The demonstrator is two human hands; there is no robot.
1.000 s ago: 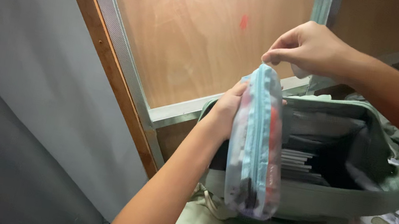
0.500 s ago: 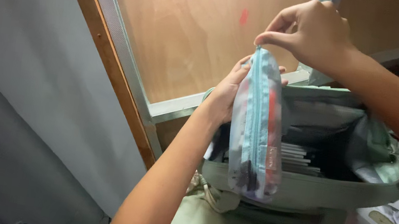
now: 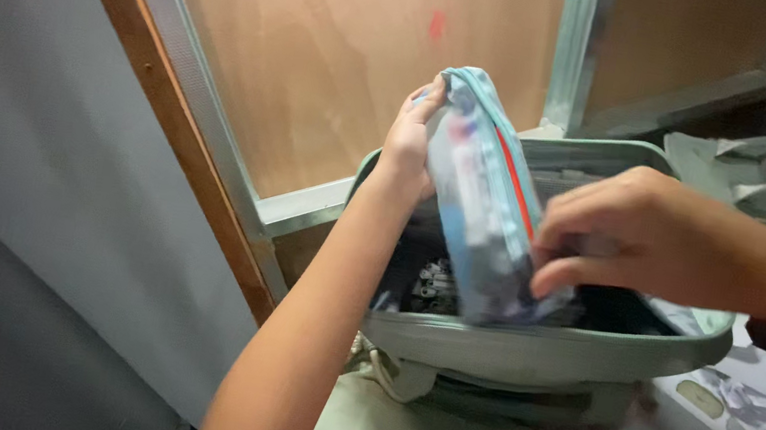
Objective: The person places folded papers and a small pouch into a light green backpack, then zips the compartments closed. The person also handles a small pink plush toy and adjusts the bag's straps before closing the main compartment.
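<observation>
Left hand [image 3: 409, 143], at 11 o'clock of the bag [image 3: 544, 355], fingers curled around the pouch [image 3: 479, 214] top, steadying it upright over the bag mouth. Right hand [image 3: 633, 237], at 3 o'clock of the pouch, fingers pinching its lower side, apparently to guide it.

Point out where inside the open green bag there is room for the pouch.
Dark free space lies inside the green bag under the right hand, toward its right wall. It is crowded on the left, where small items sit below the left hand and the pouch.
</observation>
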